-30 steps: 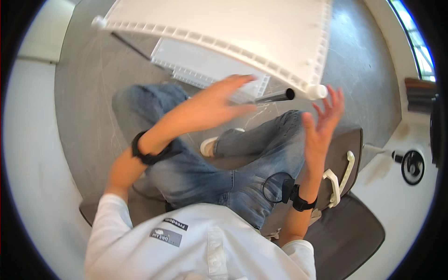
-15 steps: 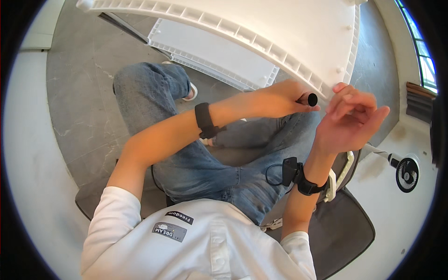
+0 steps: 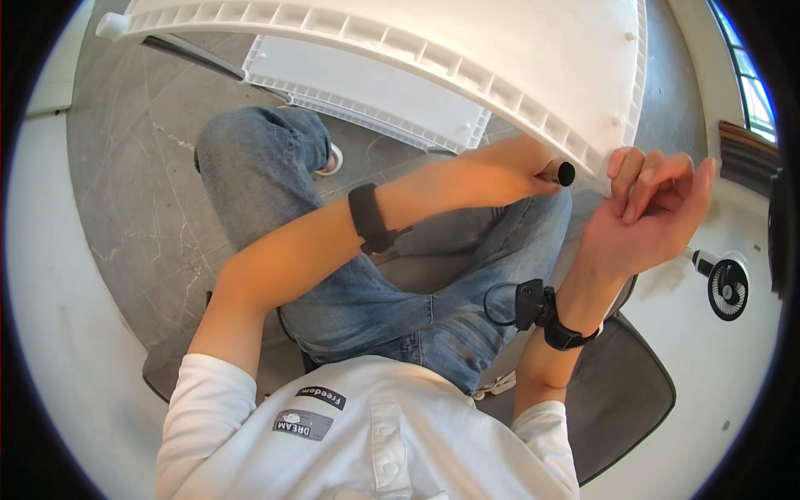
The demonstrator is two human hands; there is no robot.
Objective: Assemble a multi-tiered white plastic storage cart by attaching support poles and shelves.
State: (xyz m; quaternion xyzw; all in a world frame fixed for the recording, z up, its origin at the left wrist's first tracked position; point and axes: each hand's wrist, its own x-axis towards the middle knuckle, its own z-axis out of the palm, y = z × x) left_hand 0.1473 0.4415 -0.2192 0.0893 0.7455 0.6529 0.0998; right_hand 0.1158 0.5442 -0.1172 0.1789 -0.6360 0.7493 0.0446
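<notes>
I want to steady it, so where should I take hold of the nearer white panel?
Probably by the ribbed near edge of the white panel, coming from your side: that long edge faces you, and its open cells could offer purchase. Its right end is close to the right hand; the left hand holds the dark tube.

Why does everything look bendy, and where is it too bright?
In the head view, fisheye bending bows the long near edge of the large white ribbed plastic shelf; in that same head view, the barred window at upper right glares pale, while the bare right hand shows clear, separate fingers.
</notes>
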